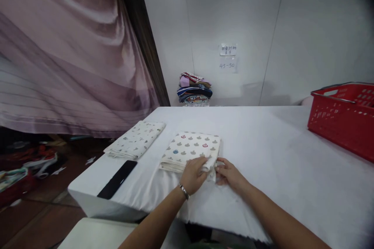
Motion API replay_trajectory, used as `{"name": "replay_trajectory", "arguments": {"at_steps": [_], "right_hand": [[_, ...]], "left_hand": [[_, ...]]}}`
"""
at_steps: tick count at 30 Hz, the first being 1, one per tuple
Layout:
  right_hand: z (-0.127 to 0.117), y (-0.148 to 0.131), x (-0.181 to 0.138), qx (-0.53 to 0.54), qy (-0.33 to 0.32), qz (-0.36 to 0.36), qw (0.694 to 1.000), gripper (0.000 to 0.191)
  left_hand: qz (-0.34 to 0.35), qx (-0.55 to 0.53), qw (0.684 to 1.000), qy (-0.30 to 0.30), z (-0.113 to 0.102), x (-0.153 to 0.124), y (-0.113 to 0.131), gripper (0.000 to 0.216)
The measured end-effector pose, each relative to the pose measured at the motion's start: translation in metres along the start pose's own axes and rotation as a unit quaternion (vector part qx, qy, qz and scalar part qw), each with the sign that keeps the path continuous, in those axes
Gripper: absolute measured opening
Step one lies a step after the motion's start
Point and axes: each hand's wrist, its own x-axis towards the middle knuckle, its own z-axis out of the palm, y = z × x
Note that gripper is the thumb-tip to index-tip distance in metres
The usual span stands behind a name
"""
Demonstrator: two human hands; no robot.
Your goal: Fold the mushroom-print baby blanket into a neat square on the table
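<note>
A folded white cloth [191,148] printed with grey mushroom-like shapes and a few red and blue ones lies flat on the white-covered table. My left hand [194,173], with a metal bracelet at the wrist, rests at its near right corner, fingers on top and thumb at the front edge, gripping the layers. At the right side of that same corner, the closed fingers of my right hand [228,173] pinch the loose edge. The fingertips of both hands are partly hidden. To the left lies a second folded white cloth [140,138] with small scattered prints.
A black phone [117,179] lies near the table's left front edge. The red basket [344,118] stands at the right. Behind the table is a stack of folded fabrics [194,89] by the wall. A pink curtain [87,46] hangs at left, with a white stool [97,233] below.
</note>
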Motion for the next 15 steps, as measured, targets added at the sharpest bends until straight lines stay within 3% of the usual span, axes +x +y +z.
{"name": "replay_trajectory", "arguments": {"at_steps": [4,8,15], "right_hand": [[0.000,0.003,0.000,-0.068,-0.034,-0.025,0.997,0.046],[0.001,0.000,-0.002,-0.089,-0.043,-0.029,0.995,0.048],[0.002,0.002,-0.003,-0.099,-0.027,-0.031,0.994,0.052]], "left_hand": [[0.034,0.067,0.997,-0.012,0.005,-0.011,0.003,0.064],[0.019,0.058,0.998,-0.017,0.004,-0.007,0.001,0.053],[-0.091,-0.059,0.994,-0.031,-0.005,0.009,-0.008,0.042]]}}
